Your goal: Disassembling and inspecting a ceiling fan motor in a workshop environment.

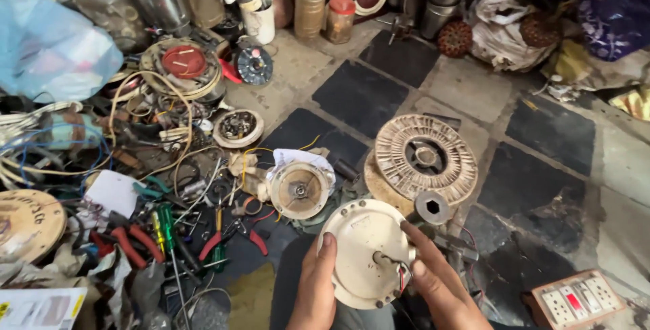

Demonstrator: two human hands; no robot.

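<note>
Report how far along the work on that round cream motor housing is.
Done: the motor looks taken apart; a ribbed round metal core and a second cream round cover lie apart on the tiled floor. In hand: the left hand and right hand grip the round cream motor housing, wires at its centre. Left: the parts remain unjoined; red-handled pliers lie unused.

Soft daylight is falling on a floor [379, 93] of dark and grey tiles, with metal pots [162, 2] crowding its far edge.
</note>
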